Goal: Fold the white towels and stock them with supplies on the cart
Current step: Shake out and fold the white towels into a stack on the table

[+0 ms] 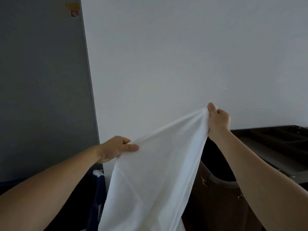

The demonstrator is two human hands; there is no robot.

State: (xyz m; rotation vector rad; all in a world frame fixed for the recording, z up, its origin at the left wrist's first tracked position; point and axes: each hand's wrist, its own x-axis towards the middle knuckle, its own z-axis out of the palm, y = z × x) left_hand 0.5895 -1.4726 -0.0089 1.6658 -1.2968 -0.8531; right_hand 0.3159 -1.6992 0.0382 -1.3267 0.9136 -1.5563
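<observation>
1. White towel point(155, 172) hangs in mid-air in front of a pale wall point(183, 55), held up along its top edge and draping down past the bottom of the view.
2. Left hand point(115, 149) pinches one end of that top edge between thumb and curled fingers, lower and to the left.
3. Right hand point(218, 119) grips the other end in a closed fist, raised higher on the right.
4. Top edge slopes upward from left to right, bunched at both hands.
5. Dark cart point(283, 147) with a tray top stands at the right, behind the right forearm.
6. Grey panel point(41, 80) fills the left side.
</observation>
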